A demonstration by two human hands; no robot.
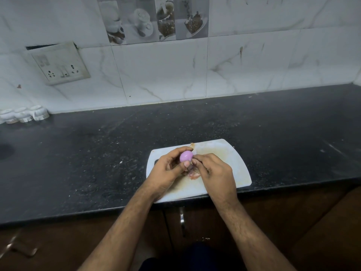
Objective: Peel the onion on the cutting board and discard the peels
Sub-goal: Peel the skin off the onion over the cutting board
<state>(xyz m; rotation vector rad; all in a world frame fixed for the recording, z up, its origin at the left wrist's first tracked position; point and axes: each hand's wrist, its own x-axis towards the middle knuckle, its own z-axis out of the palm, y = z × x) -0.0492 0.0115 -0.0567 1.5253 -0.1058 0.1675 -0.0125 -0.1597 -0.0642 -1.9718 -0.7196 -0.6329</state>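
A small purple onion, smooth and shiny, is held just above the white cutting board. My left hand grips it with thumb and curled fingers. My right hand meets the onion's right side and pinches at its skin with the fingertips. Loose brownish peels lie on the board under my hands, partly hidden by them. Another bit of peel sits at the board's far edge.
The board lies at the front edge of a black stone counter. Small white cups stand at the far left by the tiled wall. A wall socket is up left. Brown cabinet doors with a handle are below.
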